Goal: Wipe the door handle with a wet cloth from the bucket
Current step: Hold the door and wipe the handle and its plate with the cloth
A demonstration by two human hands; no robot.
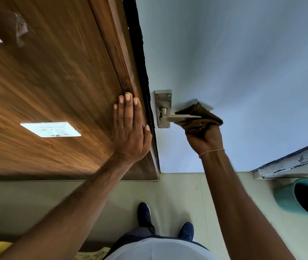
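Two bare hands are at work here, seen from the head camera looking down. The right hand [206,138] is closed around a brown cloth [199,119], and the cloth is wrapped over the outer end of the door handle [179,118], at about 3 o'clock from the handle's metal plate [163,102]. The lever is horizontal and its inner part near the plate is bare. The plate is fixed on the pale blue door [233,62]. A thin orange thread [212,152] goes around the right wrist.

The left hand [130,128] is open and flat, fingers together, pressed on the brown wooden panel [55,81] at 9 o'clock from the handle; it holds nothing. A white switch plate [50,129] sits on the same panel, farther at 9 o'clock.

The teal bucket [288,199] stands on the floor at about 4 o'clock from the handle, well apart from it. Two dark blue shoes [145,214] are at 6 o'clock on the light floor [177,188]
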